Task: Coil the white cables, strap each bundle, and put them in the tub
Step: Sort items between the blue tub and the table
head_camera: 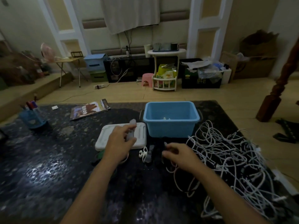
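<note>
A blue tub [171, 126] stands at the table's middle back, with a small white thing at its bottom. A big tangle of white cables [226, 159] lies to its right and in front. My left hand [119, 143] hovers over the white lid [103, 139] and pinches a pale translucent strap [131, 131], blurred by motion. My right hand [179, 155] has its fingers curled around a small pale piece at the edge of the cable pile. Between the hands lie loose straps [145, 154], white, grey and black.
A magazine [90, 109] lies at the back left of the dark speckled table [48, 175]. A blue pen holder [32, 118] stands at the far left. Beyond the table are the floor, a pink stool and shelves.
</note>
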A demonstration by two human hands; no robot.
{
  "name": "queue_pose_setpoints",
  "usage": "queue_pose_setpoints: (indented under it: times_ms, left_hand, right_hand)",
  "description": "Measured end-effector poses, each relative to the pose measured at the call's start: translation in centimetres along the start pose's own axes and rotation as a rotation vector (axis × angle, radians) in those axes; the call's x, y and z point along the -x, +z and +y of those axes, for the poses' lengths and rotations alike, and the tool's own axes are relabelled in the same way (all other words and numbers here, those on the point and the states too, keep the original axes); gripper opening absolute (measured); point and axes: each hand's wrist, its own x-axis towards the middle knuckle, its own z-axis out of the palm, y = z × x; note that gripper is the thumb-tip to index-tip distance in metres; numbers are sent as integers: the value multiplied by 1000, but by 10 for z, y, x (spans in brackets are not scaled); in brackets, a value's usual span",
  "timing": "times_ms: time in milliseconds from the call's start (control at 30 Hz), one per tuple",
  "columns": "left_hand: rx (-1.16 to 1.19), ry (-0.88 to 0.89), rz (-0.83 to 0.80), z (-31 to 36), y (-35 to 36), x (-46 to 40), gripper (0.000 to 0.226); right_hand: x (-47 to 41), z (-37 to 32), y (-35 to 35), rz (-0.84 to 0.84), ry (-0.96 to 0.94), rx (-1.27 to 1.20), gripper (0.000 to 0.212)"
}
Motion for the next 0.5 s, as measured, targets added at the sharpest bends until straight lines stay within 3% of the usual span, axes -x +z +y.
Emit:
queue_pose_setpoints:
  times_ms: [100,167,333,500]
  left_hand:
    - [-59,84,-28,22,0,-34,49]
    - [-161,162,-80,38,5,-64,49]
    - [-265,227,-231,65,37,-117,45]
    - [-254,145,-242,57,57,-106,68]
  right_hand:
    - [-7,-8,-29,103,120,-416,17]
    - [-13,-7,-44,165,175,-567,16]
    - [-27,3,-59,302,182,-627,19]
    - [-35,5,-62,371,183,-613,20]
